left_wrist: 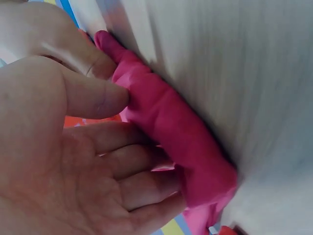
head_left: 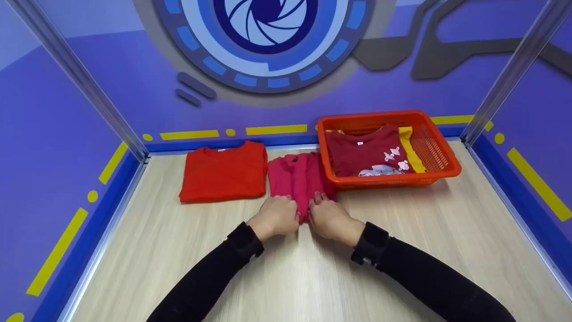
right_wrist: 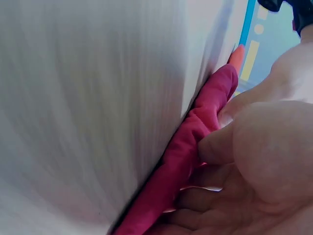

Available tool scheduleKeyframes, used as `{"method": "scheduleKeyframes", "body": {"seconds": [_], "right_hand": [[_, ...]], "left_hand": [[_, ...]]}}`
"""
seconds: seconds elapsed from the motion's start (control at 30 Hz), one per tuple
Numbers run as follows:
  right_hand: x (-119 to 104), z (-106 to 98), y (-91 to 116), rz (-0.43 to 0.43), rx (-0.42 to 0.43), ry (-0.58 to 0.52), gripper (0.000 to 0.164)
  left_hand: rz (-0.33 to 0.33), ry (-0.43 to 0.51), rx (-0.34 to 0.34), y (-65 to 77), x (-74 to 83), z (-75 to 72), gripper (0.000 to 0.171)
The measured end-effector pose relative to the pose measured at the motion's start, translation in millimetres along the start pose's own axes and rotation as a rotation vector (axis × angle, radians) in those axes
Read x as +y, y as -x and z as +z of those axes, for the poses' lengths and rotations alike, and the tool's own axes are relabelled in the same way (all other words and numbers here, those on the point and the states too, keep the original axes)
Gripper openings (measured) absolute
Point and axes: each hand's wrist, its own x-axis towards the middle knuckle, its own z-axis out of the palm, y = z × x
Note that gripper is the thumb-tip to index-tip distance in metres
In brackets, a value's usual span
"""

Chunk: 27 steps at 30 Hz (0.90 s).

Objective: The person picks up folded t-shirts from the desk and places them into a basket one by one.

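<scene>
A folded pink garment (head_left: 296, 176), with its neckline away from me, lies on the table in the head view. My left hand (head_left: 277, 215) pinches its near edge left of the middle. Close beside it, my right hand (head_left: 331, 220) grips the same edge further right. In the left wrist view the thumb presses the rolled edge of the pink cloth (left_wrist: 171, 117), and the other fingers lie on its far side. A similar hold shows in the right wrist view, with the thumb against the pink cloth (right_wrist: 188, 139). Some fingertips are hidden by the cloth.
A folded red shirt (head_left: 223, 173) lies directly left of the pink garment. At the right, an orange basket (head_left: 447, 167) holds a folded maroon shirt (head_left: 362, 154) and a yellow garment (head_left: 412, 150). Its left end adjoins the pink garment. Purple panels (head_left: 111, 58) wall the table.
</scene>
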Motion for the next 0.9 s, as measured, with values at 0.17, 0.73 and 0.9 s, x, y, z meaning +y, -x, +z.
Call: {"method": "scheduleKeyframes", "body": {"seconds": [0.17, 0.73, 0.9], "right_hand": [[-2.0, -6.9, 9.5, -0.009, 0.007, -0.064, 0.036], [30.2, -2.5, 0.4, -0.044, 0.144, -0.028, 0.019], [24.6, -4.1, 22.9, -0.073, 0.135, 0.012, 0.024]], "left_hand": [[0.022, -0.006, 0.003, 13.2, 3.0, -1.4, 0.034], [-0.055, 0.006, 0.057, 3.9, -13.3, 6.2, 0.023], [0.036, -0.051, 0.074, 17.4, -4.4, 5.9, 0.031]]}}
